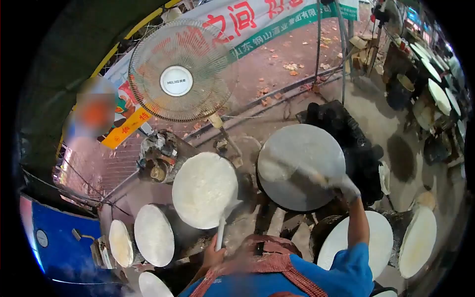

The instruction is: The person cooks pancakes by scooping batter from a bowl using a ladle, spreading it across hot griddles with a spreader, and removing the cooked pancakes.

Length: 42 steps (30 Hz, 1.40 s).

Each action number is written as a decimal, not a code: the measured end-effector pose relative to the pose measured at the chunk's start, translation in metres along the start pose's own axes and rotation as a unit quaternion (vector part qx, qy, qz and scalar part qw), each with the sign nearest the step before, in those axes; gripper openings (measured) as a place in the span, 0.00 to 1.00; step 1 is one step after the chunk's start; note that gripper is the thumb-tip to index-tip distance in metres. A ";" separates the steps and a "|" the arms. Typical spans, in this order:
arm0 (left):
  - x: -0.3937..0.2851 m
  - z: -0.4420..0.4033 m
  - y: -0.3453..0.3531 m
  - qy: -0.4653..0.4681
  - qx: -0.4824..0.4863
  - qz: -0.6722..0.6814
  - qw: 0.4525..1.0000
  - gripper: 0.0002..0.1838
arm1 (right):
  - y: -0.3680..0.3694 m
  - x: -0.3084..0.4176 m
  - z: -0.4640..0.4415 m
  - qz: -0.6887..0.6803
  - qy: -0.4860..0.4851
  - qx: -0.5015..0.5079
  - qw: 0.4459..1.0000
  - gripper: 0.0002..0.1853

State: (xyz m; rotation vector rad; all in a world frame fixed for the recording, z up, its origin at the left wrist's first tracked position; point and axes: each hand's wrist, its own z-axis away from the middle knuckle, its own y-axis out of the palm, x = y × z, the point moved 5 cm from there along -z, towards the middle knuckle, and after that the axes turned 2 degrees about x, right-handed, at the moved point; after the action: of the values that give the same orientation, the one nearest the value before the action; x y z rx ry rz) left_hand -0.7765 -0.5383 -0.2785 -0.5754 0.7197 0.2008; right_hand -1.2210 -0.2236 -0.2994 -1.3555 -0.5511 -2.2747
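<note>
My left hand (213, 257) is closed around the white handle of a flat-bladed scraper (220, 235). Its blade meets the lower right edge of a round griddle topped with a pale, thin sheet (204, 185). Over a large grey round griddle (309, 146), my right hand (348, 189), which looks gloved, reaches in from the right. It is closed on a motion-blurred tool (316, 176) whose kind I cannot make out. A lighter round patch (277, 166) lies on the left part of the grey surface.
More pale-topped rounds (154, 235) stand to the left, and others (363, 242) to the right. A pedestal fan (176, 80) rises at the back left. Black stacked pieces (336, 123) lie behind the grey griddle. A blue box (67, 242) occupies the lower left.
</note>
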 end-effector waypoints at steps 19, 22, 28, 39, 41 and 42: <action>0.058 0.031 -0.026 -0.027 -0.014 0.143 0.989 0.35 | 0.017 0.001 -0.045 0.169 0.097 0.027 0.980 0.13; 0.073 0.023 -0.041 0.051 -0.055 0.053 0.996 0.35 | -0.020 -0.027 0.030 0.230 0.158 0.035 0.960 0.08; 0.070 -0.002 -0.083 0.043 0.089 0.102 0.990 0.37 | -0.034 -0.130 0.286 0.064 0.172 -0.176 0.967 0.18; 0.076 0.023 -0.129 0.034 0.119 0.134 0.983 0.37 | 0.260 -0.161 0.151 0.453 0.040 -0.321 0.831 0.21; 0.082 0.028 -0.130 0.042 0.127 0.150 0.980 0.38 | 0.236 -0.165 0.201 0.472 0.063 -0.396 0.785 0.22; 0.089 0.027 -0.129 0.046 0.138 0.164 0.976 0.39 | 0.231 -0.163 0.213 0.397 0.074 -0.421 0.812 0.21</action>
State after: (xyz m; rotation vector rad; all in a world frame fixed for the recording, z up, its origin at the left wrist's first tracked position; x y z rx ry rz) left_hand -0.6481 -0.6322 -0.2671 -0.1984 0.9134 0.3761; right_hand -0.8714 -0.2739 -0.3238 -1.3391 1.0411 -1.8499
